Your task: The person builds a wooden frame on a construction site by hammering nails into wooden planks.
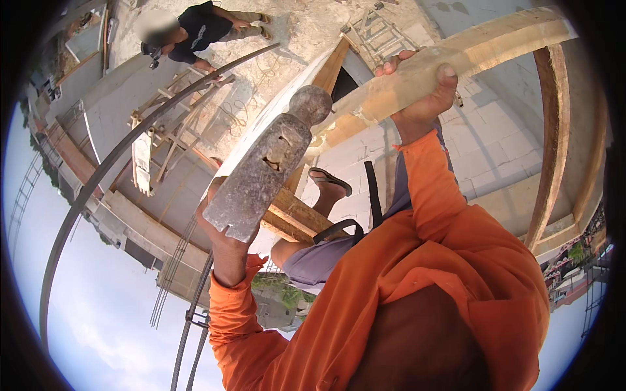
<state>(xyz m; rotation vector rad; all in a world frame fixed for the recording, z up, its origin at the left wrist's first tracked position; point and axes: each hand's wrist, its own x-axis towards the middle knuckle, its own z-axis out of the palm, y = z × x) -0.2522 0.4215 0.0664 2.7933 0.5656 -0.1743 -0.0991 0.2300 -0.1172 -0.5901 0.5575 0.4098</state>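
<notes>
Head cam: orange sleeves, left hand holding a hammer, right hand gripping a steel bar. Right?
Not quite: the right hand grips a pale wooden beam, not a steel bar, as the head view shows. The rest holds: orange sleeves, and the left hand holding a hammer.

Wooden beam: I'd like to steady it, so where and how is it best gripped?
Probably grip the wooden beam near its middle, where the right hand is, coming from the wearer's side: thumb on the near edge, fingers round the far. It looks narrow enough to span.
</notes>
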